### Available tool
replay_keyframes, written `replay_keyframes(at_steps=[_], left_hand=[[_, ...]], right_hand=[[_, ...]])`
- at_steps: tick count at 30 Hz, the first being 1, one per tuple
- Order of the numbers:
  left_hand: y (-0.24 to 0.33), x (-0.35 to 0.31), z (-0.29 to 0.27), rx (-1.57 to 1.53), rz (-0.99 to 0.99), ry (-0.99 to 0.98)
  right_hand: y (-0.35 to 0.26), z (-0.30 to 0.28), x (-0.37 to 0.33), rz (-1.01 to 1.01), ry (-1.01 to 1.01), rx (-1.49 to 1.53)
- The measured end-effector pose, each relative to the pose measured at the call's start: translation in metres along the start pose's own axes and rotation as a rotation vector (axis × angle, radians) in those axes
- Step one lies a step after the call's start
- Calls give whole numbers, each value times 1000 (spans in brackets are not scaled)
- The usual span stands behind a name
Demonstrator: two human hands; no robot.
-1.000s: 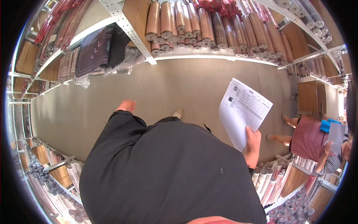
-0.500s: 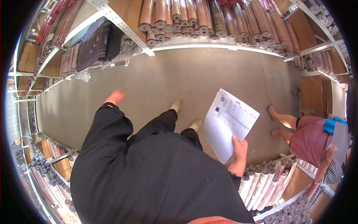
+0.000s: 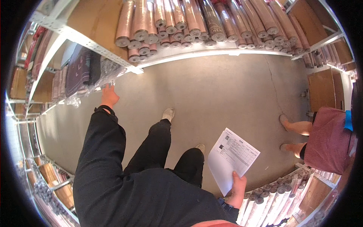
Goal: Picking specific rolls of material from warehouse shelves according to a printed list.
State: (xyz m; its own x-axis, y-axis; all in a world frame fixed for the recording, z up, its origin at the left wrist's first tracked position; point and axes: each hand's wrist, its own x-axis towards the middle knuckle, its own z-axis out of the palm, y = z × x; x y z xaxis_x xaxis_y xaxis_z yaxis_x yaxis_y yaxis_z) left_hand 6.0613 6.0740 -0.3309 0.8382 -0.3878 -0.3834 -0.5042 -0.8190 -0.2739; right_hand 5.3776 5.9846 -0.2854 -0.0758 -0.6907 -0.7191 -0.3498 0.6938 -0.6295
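My right hand [image 3: 238,187] holds a white printed sheet of paper [image 3: 231,159] low at my right side, above the grey floor. My left hand [image 3: 109,96] reaches out in a black sleeve with fingers spread toward the lower shelf on the left, just short of dark folded rugs [image 3: 81,72] in clear plastic wrap. My black trousers and pale shoes [image 3: 168,113] show below me.
Metal shelving [image 3: 90,43] with rolled reddish rugs [image 3: 196,22] runs along the far side of the aisle. More rolls [image 3: 272,200] stand at lower right. Another person in a dark red skirt [image 3: 327,138] stands to the right. Wooden boxes [image 3: 321,89] sit beyond.
My left hand has stretched further out toward the wrapped rugs on the shelf. My right hand has lowered the sheet toward my side. The view has tipped down as I step forward.
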Motion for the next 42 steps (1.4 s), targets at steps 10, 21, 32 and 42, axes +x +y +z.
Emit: replay_keyframes(at_steps=[10,21,32,42], left_hand=[[44,169,39,109,2,562],[98,258,46,53,-98,862],[89,313,72,102,146,866],[99,318,67,92,73,709]], right_hand=[[13,91,140,-238,73,90],[31,144,193,-481,165,270],[18,192,192,-467,115,239],[25,197,200,-505,74,267]])
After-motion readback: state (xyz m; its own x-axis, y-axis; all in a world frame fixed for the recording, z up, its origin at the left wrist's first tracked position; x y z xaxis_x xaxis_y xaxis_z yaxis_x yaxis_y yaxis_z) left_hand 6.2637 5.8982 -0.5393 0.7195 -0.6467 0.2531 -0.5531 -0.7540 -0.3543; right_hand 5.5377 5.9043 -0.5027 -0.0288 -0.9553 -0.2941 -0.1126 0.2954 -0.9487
